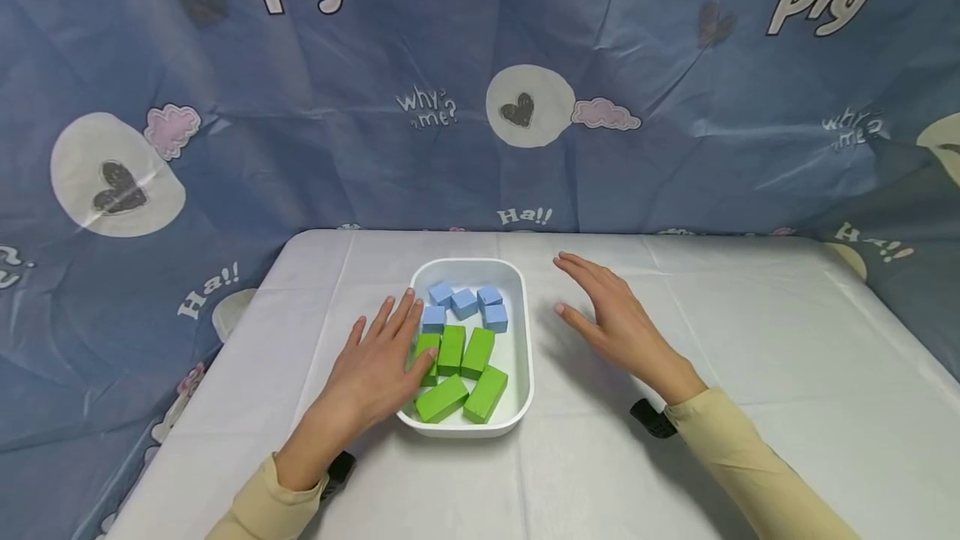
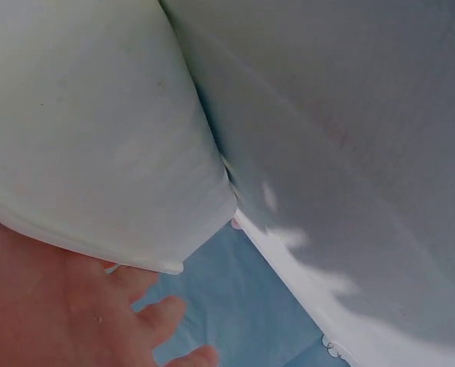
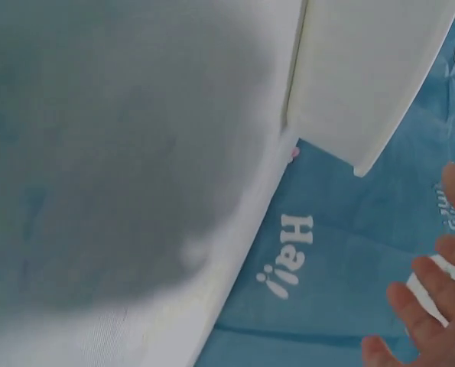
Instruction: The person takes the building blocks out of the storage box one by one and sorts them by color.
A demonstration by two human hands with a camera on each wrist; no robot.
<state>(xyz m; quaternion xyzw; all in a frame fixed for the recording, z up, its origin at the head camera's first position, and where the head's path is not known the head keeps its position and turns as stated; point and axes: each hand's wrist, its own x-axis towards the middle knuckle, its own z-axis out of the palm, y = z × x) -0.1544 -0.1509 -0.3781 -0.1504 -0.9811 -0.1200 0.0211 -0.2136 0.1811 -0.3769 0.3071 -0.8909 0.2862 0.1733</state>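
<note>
A white, round-cornered rectangular tray point(image 1: 468, 432) sits on the white cloth-covered worktop point(image 1: 592, 473), five light-blue cubes point(image 1: 464, 304) toward twelve o'clock, five bright-green oblong blocks point(image 1: 452, 348) toward six. Left hand point(image 1: 378, 369) at nine, right hand point(image 1: 621, 327) at three: fingers outstretched.

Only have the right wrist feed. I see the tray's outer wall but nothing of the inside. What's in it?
Observer: The head view shows blue cubes at the far end of the white tray and green blocks at the end nearer the person.
Operator: My feed shows no left hand. Where is it?
Observer: In the head view, the left hand is at the tray's left side, overlapping the rim in the picture; whether it touches the tray, I can't tell.
</note>
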